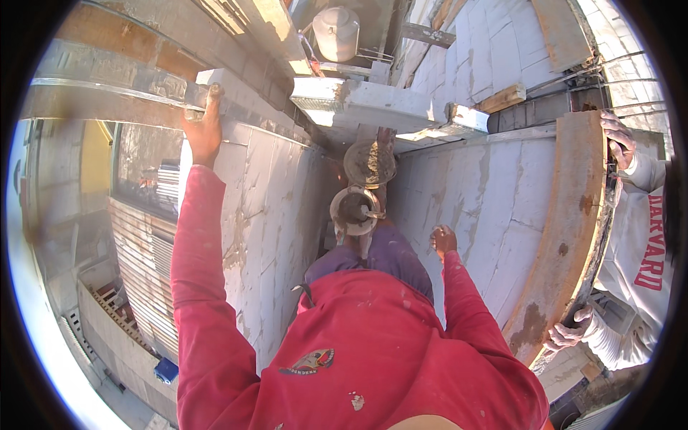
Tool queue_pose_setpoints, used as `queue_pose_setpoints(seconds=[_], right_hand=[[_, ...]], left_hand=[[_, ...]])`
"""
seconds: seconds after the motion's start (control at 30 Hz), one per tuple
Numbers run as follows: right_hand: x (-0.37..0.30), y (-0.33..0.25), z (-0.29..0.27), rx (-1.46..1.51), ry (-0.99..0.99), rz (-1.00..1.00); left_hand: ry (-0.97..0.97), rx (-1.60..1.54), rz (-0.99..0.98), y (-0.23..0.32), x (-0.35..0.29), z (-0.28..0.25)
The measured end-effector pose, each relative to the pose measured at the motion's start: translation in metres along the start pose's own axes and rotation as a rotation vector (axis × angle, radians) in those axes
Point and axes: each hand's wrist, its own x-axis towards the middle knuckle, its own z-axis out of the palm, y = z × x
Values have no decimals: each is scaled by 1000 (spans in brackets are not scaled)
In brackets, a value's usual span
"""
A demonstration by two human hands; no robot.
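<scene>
My left hand (204,132) reaches up to the top of the left wall, its fingers closed around the end of a long, mortar-stained board (122,84). My right hand (444,241) hangs beside the white block wall (469,208), fingers curled and dusty; whatever may be inside them is hidden. Between the two walls, in front of my legs, stands a bucket (344,223) with a tool handle sticking out. Just beyond it is a round container (355,168) with mortar in it.
On the right, a co-worker in a white sweatshirt (631,251) has both hands on a wide wooden board (573,229) along the wall top. A pale block beam (380,104) crosses ahead. Steel bars (616,68) jut out at upper right. A white tank (335,34) stands far below.
</scene>
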Motion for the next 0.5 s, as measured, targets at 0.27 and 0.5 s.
queue_pose_setpoints(seconds=[0.27, 0.5], right_hand=[[5, 3, 1, -32, 10, -62], [8, 4, -5, -36, 7, -71]], left_hand=[[-22, 28, 3, 1, 1, -2], [-16, 115, 75, -2, -3, -1]])
